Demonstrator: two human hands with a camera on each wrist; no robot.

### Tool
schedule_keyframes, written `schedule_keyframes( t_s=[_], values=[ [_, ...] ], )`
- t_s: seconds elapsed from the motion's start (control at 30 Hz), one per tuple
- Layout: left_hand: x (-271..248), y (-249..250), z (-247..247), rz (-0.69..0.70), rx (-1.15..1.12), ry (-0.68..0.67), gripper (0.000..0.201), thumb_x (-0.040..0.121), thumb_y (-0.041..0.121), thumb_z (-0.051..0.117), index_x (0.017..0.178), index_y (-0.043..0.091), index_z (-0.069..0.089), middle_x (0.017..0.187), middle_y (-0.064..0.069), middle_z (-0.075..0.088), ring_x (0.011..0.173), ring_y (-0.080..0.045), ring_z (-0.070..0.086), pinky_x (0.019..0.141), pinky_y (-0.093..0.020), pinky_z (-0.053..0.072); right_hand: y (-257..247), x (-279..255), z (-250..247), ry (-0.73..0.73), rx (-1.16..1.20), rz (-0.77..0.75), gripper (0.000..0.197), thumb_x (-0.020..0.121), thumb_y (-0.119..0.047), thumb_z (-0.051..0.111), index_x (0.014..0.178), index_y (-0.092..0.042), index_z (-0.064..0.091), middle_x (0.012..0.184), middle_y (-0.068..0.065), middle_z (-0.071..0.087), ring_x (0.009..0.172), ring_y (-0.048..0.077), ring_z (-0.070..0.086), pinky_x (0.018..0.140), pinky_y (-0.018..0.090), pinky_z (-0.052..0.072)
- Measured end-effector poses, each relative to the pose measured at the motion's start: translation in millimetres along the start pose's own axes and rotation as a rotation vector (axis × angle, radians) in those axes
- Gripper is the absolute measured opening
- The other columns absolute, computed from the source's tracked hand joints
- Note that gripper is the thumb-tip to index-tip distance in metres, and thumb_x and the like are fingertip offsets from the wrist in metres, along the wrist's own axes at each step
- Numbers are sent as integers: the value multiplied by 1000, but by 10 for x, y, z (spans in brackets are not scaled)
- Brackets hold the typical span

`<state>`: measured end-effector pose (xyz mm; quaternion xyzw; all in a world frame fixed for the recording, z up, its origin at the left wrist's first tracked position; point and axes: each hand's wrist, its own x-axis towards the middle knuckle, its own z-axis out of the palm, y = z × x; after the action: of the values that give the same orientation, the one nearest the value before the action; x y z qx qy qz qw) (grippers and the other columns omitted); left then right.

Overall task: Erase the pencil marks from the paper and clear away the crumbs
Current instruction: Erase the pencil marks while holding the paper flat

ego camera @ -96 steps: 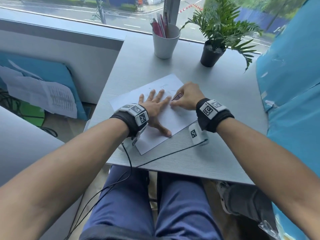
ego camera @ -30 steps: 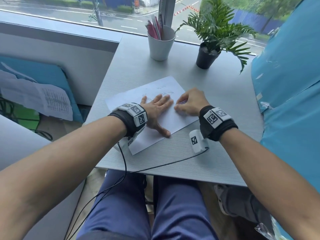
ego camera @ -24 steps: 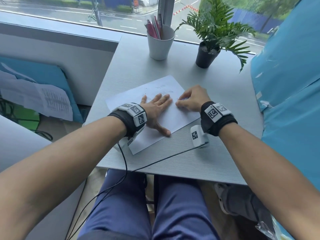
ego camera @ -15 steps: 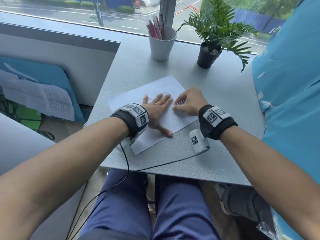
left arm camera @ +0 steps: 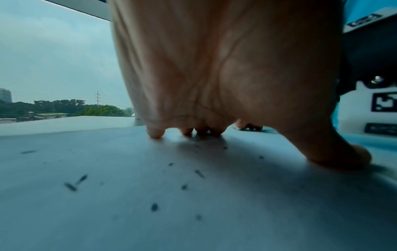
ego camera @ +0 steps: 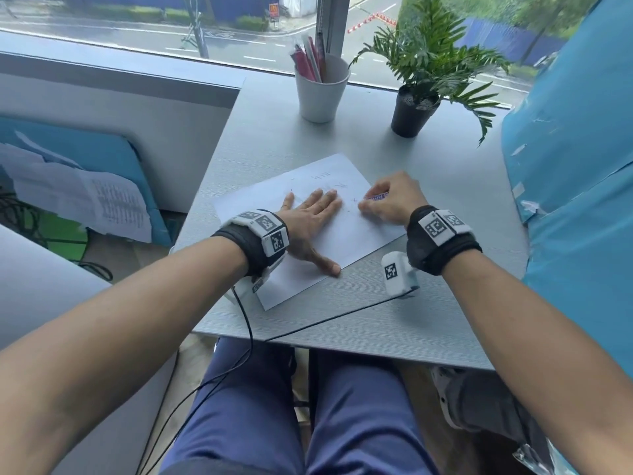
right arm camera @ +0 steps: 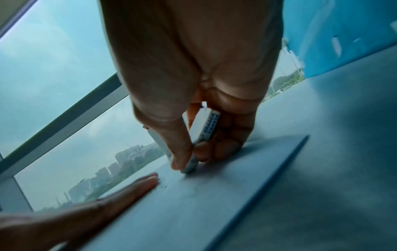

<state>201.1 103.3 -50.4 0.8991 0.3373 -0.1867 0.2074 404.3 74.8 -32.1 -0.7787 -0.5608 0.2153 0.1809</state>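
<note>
A white sheet of paper (ego camera: 356, 234) lies slanted on the grey table (ego camera: 445, 310), with faint pencil marks (ego camera: 323, 176) near its far edge. My left hand (ego camera: 308, 217) lies flat on the sheet, fingers straight and spread, pressing it down. My right hand (ego camera: 387, 200) pinches a white eraser (right arm camera: 204, 129) with blue lettering, its lower end touching the paper just right of the left fingertips. In the left wrist view, dark eraser crumbs (left arm camera: 154, 207) are scattered over the paper (left arm camera: 193, 212) under the palm (left arm camera: 214, 68).
A white cup of pens (ego camera: 320, 90) and a small potted plant (ego camera: 414, 111) stand at the table's far edge by the window. A blue panel (ego camera: 575, 166) borders the right side. A black cable (ego camera: 329, 325) crosses the table's near part.
My right hand with the eraser has been rubbing back and forth over a short stretch of the paper. The left hand stays flat on the sheet.
</note>
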Motion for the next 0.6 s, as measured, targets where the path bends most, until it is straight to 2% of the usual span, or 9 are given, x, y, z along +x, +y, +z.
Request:
schedule_keyframes(
  t_s=[0.07, 0.13, 0.2, 0.23, 0.3, 0.37, 0.4, 0.5, 0.6],
  values=[
    [-3, -33, 4, -16, 15, -6, 139, 63, 87, 59, 156, 20, -19, 161, 2, -29, 148, -17, -25, 118, -57, -12, 33, -43, 26, -34, -14, 9, 20, 78, -30, 79, 92, -15, 78, 93, 4, 73, 86, 13, 61, 79, 17, 41],
    [-5, -66, -16, -115, 55, 3, 136, 65, 91, 49, 156, 16, -18, 162, -3, -26, 150, -20, -22, 120, -54, -12, 47, -19, 31, -55, -25, 9, 19, 79, -29, 78, 92, -16, 76, 91, 4, 69, 91, 16, 60, 81, 18, 41],
    [-27, -56, -31, -212, 148, 71, 128, 72, 91, 37, 157, 8, -12, 164, -9, -19, 151, -24, -17, 121, -51, -11, 41, 11, 27, -66, -22, 12, 16, 79, -28, 77, 90, -17, 75, 87, 2, 64, 101, 21, 60, 83, 20, 42],
    [-45, -26, -17, -179, 198, 119, 122, 77, 88, 34, 157, 7, -8, 165, -10, -15, 152, -25, -15, 121, -50, -11, 36, 18, 30, -69, -22, 9, 15, 78, -28, 77, 89, -18, 75, 86, 1, 63, 102, 21, 60, 83, 20, 42],
    [-92, 105, 27, 78, 233, 143, 108, 85, 81, 31, 158, 11, -5, 165, -8, -14, 152, -22, -15, 122, -48, -10, 44, 18, 43, -63, -24, -7, 15, 77, -27, 78, 89, -17, 76, 83, 0, 63, 100, 20, 60, 82, 19, 41],
    [-125, 280, 111, 349, 210, 36, 96, 88, 76, 29, 159, 21, -4, 164, 0, -14, 151, -17, -15, 120, -45, -11, 60, 1, 51, -52, -20, -19, 16, 77, -26, 79, 89, -17, 76, 83, -1, 63, 93, 17, 60, 80, 16, 38],
    [-120, 330, 153, 407, 188, -14, 91, 89, 74, 30, 159, 25, -3, 164, 3, -14, 151, -16, -14, 118, -44, -10, 58, -8, 49, -48, -15, -18, 16, 77, -26, 80, 89, -17, 76, 84, -1, 63, 91, 15, 58, 79, 16, 37],
    [-55, 136, 108, 295, 109, -38, 86, 91, 72, 32, 158, 33, -6, 163, 6, -18, 150, -16, -17, 120, -52, -9, 51, -14, 32, -40, -6, -23, 16, 76, -25, 81, 89, -17, 76, 87, 0, 66, 89, 13, 57, 80, 16, 37],
    [-101, -310, -14, 78, 72, -6, 105, 81, 82, 41, 156, 33, -14, 161, 7, -26, 149, -17, -22, 121, -56, -5, 34, -30, 15, -34, 2, -19, 16, 77, -23, 80, 90, -15, 77, 85, -1, 64, 88, 12, 56, 81, 17, 38]
  ],
)
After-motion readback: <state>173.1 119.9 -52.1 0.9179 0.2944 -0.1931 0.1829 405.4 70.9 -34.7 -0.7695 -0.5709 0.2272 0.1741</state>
